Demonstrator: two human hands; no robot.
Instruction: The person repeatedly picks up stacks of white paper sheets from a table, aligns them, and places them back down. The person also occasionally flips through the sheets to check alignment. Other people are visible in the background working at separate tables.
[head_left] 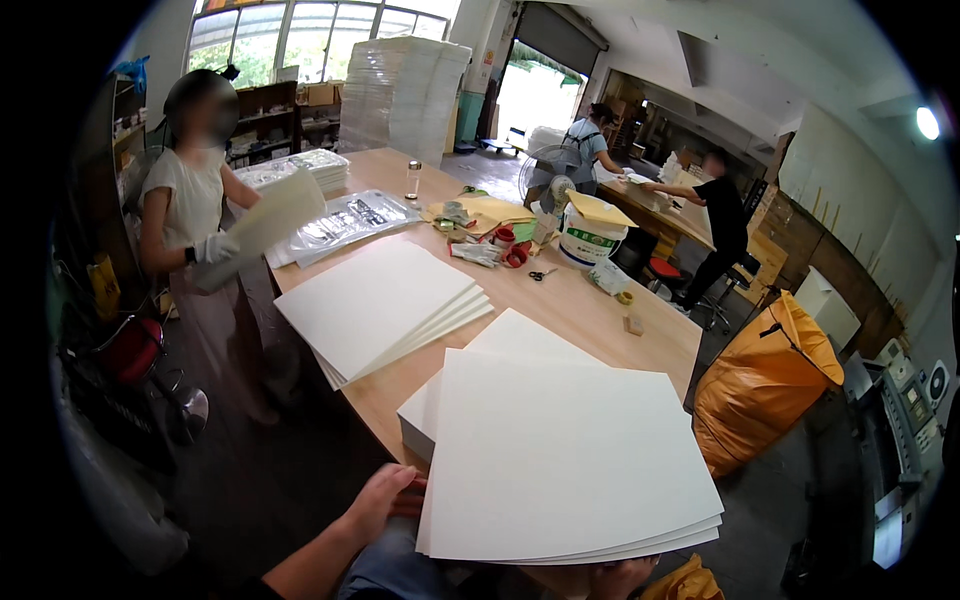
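Observation:
A thick sheaf of large white board sheets [575,455] lies slightly fanned at the near end of the table, overhanging its edge. It rests over another white stack [540,338], which shows behind and at the left. My left hand [385,497] is at the sheaf's left edge, thumb up and apart from the fingers, whose tips go partly out of sight by the edge; it grips nothing visible. Under the near right edge, my right hand [622,577] holds the sheets from below, its fingers mostly hidden.
Another fanned stack of white sheets [380,300] lies further left on the wooden table [600,325]. Beyond are scissors [541,274], gloves [478,252], tape and a white bucket [590,235]. An orange sack [760,385] stands right. A gloved person [200,200] at left holds a sheet; two people work behind.

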